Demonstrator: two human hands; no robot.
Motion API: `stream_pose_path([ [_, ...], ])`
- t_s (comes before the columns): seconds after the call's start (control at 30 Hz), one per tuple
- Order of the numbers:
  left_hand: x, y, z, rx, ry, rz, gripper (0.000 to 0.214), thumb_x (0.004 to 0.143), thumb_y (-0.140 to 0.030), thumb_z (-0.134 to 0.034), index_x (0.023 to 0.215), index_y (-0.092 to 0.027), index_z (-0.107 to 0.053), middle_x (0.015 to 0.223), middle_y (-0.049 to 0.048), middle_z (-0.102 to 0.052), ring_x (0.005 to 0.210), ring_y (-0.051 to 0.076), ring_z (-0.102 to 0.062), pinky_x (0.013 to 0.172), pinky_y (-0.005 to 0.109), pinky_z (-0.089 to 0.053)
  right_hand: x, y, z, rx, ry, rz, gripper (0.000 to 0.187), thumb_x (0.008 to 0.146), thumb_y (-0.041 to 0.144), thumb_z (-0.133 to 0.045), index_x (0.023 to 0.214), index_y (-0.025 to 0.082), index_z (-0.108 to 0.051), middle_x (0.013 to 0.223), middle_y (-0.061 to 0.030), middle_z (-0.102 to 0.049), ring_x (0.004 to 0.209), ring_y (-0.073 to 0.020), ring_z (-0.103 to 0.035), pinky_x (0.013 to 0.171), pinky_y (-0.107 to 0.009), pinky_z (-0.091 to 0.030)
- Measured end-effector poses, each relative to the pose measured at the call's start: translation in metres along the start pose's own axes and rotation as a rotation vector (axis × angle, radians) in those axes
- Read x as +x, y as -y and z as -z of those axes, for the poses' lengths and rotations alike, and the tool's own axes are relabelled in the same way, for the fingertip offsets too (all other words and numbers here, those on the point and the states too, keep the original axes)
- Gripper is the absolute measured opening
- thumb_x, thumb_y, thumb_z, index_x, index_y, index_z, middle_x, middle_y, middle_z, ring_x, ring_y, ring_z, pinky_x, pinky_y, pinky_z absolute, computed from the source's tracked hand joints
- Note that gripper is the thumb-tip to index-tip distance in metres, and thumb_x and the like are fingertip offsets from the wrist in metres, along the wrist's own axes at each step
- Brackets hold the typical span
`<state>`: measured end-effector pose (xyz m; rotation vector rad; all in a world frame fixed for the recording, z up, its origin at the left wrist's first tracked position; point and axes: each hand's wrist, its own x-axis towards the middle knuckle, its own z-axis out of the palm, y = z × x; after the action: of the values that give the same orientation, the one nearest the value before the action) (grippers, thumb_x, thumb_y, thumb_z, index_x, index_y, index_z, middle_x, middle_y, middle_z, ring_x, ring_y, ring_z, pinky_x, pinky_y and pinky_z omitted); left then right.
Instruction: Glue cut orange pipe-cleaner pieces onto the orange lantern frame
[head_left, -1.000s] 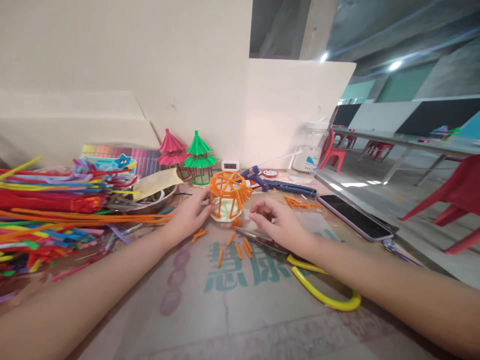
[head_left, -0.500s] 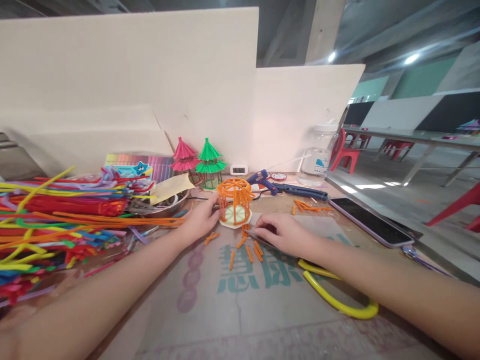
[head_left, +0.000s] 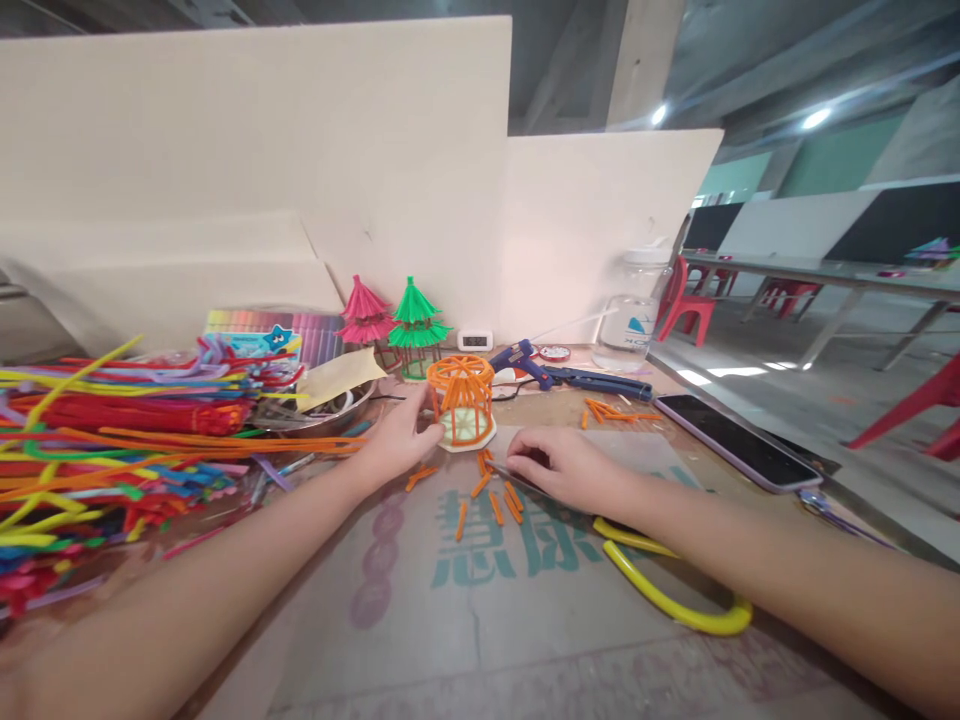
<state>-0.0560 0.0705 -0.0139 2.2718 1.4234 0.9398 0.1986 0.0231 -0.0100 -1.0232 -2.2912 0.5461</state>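
My left hand (head_left: 397, 438) is closed on the left side of a small orange pavilion model (head_left: 471, 385), its thumb by the base. The model is made of pipe-cleaner pieces, with orange posts, a round top frame, and a pale base. My right hand (head_left: 566, 465) is curled just right of it, fingertips pinched low over the table. A thin metal tip shows at those fingertips; whether they hold it or something small is hidden. Short cut orange pipe-cleaner pieces (head_left: 496, 508) lie between the hands. Under the right forearm is a tool with yellow handles (head_left: 675, 600).
Colourful pipe cleaners (head_left: 135, 410) are heaped at left. Behind stand a pink model (head_left: 365, 312), a green model (head_left: 417, 320) and a small clock (head_left: 475, 340). A glue gun (head_left: 517, 358), blue-handled tool (head_left: 600, 382), bottle (head_left: 630, 315) and phone (head_left: 739, 440) are to the right.
The orange model has turned a little in my left hand and sits slightly further left. My right hand stays almost in place; the whole view has shifted slightly.
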Motion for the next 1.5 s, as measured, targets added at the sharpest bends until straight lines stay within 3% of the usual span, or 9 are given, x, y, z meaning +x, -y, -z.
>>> stream_pose_path([
  [0.13,-0.002,-0.007,0.001,0.032,0.016,-0.049,0.059,0.078,-0.047,-0.064,0.127,-0.017,-0.049,0.125,0.0115,-0.061,0.115,0.029,-0.059,0.098,0.042,-0.047,0.0,-0.001,0.0,-0.013,0.01,-0.017,0.02,0.091,0.027,-0.053,0.08,0.018,-0.066,0.076,-0.0011,-0.069,0.068,-0.0134,-0.059,0.064,-0.024,-0.04],
  [0.27,-0.002,-0.009,0.0,0.093,0.024,-0.126,0.066,0.075,-0.053,-0.068,0.126,-0.016,-0.048,0.128,0.0134,-0.06,0.117,0.03,-0.057,0.098,0.043,-0.046,0.0,-0.001,-0.001,-0.029,0.01,-0.007,0.019,0.091,0.027,-0.053,0.081,0.018,-0.066,0.077,-0.002,-0.069,0.069,-0.014,-0.059,0.065,-0.024,-0.04],
  [0.53,-0.001,0.0,-0.005,0.152,0.006,-0.052,0.053,0.083,-0.04,-0.055,0.129,-0.016,-0.045,0.118,0.0112,-0.065,0.107,0.027,-0.063,0.094,0.041,-0.048,0.0,0.002,0.002,-0.019,0.023,0.013,0.016,0.09,0.022,-0.054,0.082,0.017,-0.067,0.079,-0.0018,-0.069,0.072,-0.0134,-0.06,0.068,-0.024,-0.041],
  [0.67,0.003,0.009,-0.006,0.18,0.011,0.04,0.032,0.086,-0.031,-0.045,0.113,-0.017,-0.057,0.104,0.0096,-0.069,0.099,0.027,-0.066,0.088,0.039,-0.05,-0.001,0.0,0.001,-0.035,0.028,-0.001,0.018,0.091,0.026,-0.053,0.082,0.018,-0.067,0.077,-0.0014,-0.068,0.07,-0.0136,-0.059,0.066,-0.024,-0.041],
  [0.8,0.006,0.016,-0.005,0.156,-0.006,0.126,0.025,0.082,-0.027,-0.045,0.097,-0.016,-0.062,0.103,0.0108,-0.07,0.099,0.027,-0.066,0.088,0.039,-0.05,0.0,-0.002,0.002,-0.029,0.003,-0.051,0.017,0.09,0.026,-0.052,0.084,0.018,-0.066,0.077,-0.0011,-0.067,0.07,-0.0132,-0.058,0.066,-0.024,-0.04],
  [0.9,0.007,0.019,-0.005,0.071,-0.008,0.079,0.029,0.078,-0.024,-0.046,0.1,-0.017,-0.062,0.103,0.0073,-0.071,0.095,0.025,-0.066,0.088,0.037,-0.051,0.0,-0.004,0.003,-0.014,-0.022,-0.122,0.018,0.091,0.029,-0.051,0.087,0.018,-0.065,0.075,-0.0007,-0.066,0.067,-0.0131,-0.056,0.063,-0.024,-0.039],
  [1.03,0.009,0.022,-0.007,-0.004,0.02,0.024,0.03,0.078,-0.026,-0.048,0.102,-0.018,-0.063,0.098,0.0056,-0.072,0.091,0.024,-0.067,0.087,0.036,-0.052,-0.001,-0.006,0.004,-0.021,0.05,-0.107,0.025,0.083,0.04,-0.064,0.098,0.02,-0.066,0.071,0.0019,-0.062,0.062,-0.0125,-0.054,0.058,-0.023,-0.037],
  [1.33,0.003,0.016,-0.005,-0.02,-0.036,0.063,0.045,0.074,-0.021,-0.049,0.118,-0.017,-0.058,0.106,0.0064,-0.07,0.098,0.024,-0.066,0.088,0.038,-0.052,-0.001,-0.013,0.013,-0.188,0.094,-0.135,0.029,0.079,0.025,-0.061,0.107,0.019,-0.062,0.071,0.0016,-0.064,0.06,-0.012,-0.055,0.056,-0.022,-0.036],
  [1.5,0.003,0.012,-0.004,0.049,-0.029,0.012,0.027,0.082,-0.033,-0.048,0.1,-0.018,-0.063,0.091,0.0055,-0.071,0.085,0.024,-0.065,0.077,0.035,-0.053,-0.002,-0.013,0.02,-0.256,0.102,-0.133,0.027,0.082,0.026,-0.059,0.107,0.018,-0.061,0.075,-0.0012,-0.068,0.061,-0.0133,-0.057,0.055,-0.023,-0.035],
])
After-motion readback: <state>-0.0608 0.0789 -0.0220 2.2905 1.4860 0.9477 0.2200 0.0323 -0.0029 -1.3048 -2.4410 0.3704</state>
